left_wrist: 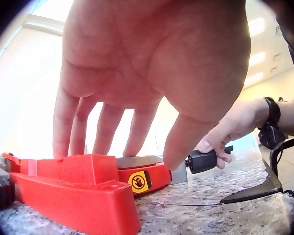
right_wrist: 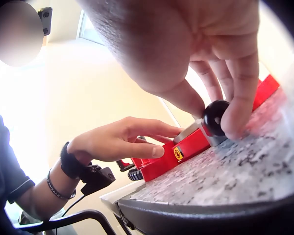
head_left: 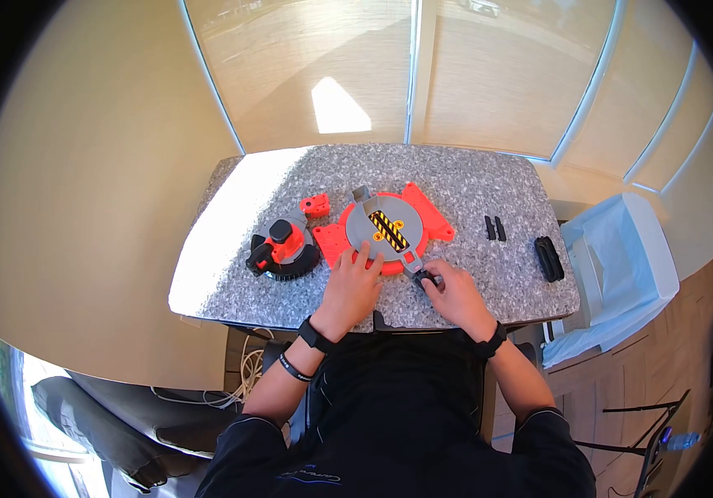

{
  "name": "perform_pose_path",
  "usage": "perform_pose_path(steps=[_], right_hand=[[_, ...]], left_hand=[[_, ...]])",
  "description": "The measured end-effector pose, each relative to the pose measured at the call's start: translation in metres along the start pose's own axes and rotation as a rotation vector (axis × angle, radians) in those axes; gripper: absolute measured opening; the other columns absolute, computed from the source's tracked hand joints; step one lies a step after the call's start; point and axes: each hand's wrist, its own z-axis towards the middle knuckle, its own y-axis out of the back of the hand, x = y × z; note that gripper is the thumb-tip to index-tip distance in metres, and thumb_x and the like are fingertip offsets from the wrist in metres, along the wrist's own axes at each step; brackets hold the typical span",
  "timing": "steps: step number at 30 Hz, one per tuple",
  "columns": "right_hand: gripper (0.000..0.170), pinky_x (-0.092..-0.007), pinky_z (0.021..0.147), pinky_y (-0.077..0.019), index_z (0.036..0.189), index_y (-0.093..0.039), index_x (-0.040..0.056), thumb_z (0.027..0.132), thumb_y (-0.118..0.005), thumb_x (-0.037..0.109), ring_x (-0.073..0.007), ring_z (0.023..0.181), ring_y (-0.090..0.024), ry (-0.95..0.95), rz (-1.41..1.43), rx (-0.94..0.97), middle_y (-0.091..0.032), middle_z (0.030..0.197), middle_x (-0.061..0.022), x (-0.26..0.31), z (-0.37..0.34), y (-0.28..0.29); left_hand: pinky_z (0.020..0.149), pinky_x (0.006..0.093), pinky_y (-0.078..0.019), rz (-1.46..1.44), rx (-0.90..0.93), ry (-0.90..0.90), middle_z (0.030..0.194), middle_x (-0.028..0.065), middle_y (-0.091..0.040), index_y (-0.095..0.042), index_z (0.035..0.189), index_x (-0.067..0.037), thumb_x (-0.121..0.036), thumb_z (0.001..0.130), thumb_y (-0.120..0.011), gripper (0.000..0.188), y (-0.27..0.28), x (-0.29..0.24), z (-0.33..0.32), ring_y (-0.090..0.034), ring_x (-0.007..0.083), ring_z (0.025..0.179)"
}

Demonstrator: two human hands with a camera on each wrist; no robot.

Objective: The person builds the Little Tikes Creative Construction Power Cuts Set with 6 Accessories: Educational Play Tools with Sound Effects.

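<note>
A red base with a round grey turntable [head_left: 373, 226] and a black-and-yellow striped strip lies mid-table. The left hand [head_left: 353, 286] rests on its near left part, fingers spread and fairly straight; in the left wrist view the fingertips touch the red base [left_wrist: 73, 171] and grey disc. At the front of the grey arm, the right hand [head_left: 456, 297] pinches a black knob [head_left: 424, 279] between thumb and fingers. The right wrist view shows the round end of the knob [right_wrist: 215, 117] between thumb and fingers of the right hand [right_wrist: 210, 54].
A red and black saw-like part [head_left: 284, 241] stands at the left, beside a small red block [head_left: 316, 205]. On the right lie two thin black pieces [head_left: 496, 228] and a ribbed black part [head_left: 549, 259]. A bin with a light blue liner [head_left: 634, 266] stands right of the table.
</note>
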Motion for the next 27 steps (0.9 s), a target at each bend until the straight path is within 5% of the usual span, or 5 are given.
perform_pose_path(steps=[4, 15, 19, 21, 27], right_hand=[[0.029, -0.0462, 0.065, -0.0558, 0.116, -0.062, 0.0038, 0.091, -0.074, 0.011, -0.0365, 0.068, -0.070, 0.001, -0.036, 0.002, -0.071, 0.085, -0.0199, 0.005, 0.000, 0.001], [0.038, -0.0334, 0.065, -0.0573, 0.119, -0.064, 0.0022, 0.086, -0.082, 0.008, -0.0223, 0.070, -0.069, -0.007, -0.005, 0.013, -0.063, 0.108, -0.0150, 0.004, -0.003, 0.002], [0.034, -0.0350, 0.065, -0.0571, 0.117, -0.064, 0.0025, 0.088, -0.079, 0.007, -0.0239, 0.071, -0.070, 0.013, 0.000, -0.007, -0.065, 0.105, -0.0149, 0.006, -0.003, 0.002], [0.029, -0.0426, 0.068, -0.0565, 0.115, -0.061, 0.0026, 0.090, -0.074, 0.007, -0.0322, 0.074, -0.070, -0.026, -0.002, 0.019, -0.067, 0.101, -0.0184, 0.008, -0.003, 0.004], [0.028, -0.0442, 0.067, -0.0558, 0.115, -0.061, 0.0019, 0.091, -0.073, 0.008, -0.0324, 0.073, -0.071, -0.003, -0.010, -0.005, -0.072, 0.094, -0.0198, 0.002, -0.003, 0.000]], left_hand=[[0.105, 0.0497, -0.0504, -0.004, -0.015, -0.001, 0.149, 0.0256, -0.051, -0.059, 0.141, -0.006, -0.020, 0.088, -0.075, 0.058, -0.001, 0.000, -0.001, -0.053, 0.0426, 0.128], [0.108, 0.0493, -0.0472, -0.001, -0.015, 0.000, 0.148, 0.0252, -0.052, -0.060, 0.141, -0.005, -0.021, 0.086, -0.077, 0.059, -0.001, -0.001, -0.002, -0.052, 0.0413, 0.128], [0.109, 0.0494, -0.0468, 0.001, -0.015, -0.001, 0.148, 0.0254, -0.052, -0.060, 0.141, -0.005, -0.021, 0.086, -0.077, 0.059, 0.000, -0.001, -0.002, -0.051, 0.0411, 0.129], [0.109, 0.0495, -0.0467, 0.003, -0.017, -0.002, 0.148, 0.0255, -0.052, -0.060, 0.141, -0.005, -0.021, 0.086, -0.077, 0.060, -0.001, -0.002, -0.002, -0.051, 0.0412, 0.129], [0.109, 0.0496, -0.0462, 0.003, -0.024, -0.004, 0.148, 0.0260, -0.052, -0.060, 0.141, -0.005, -0.022, 0.086, -0.077, 0.060, -0.001, -0.002, -0.003, -0.051, 0.0419, 0.130]])
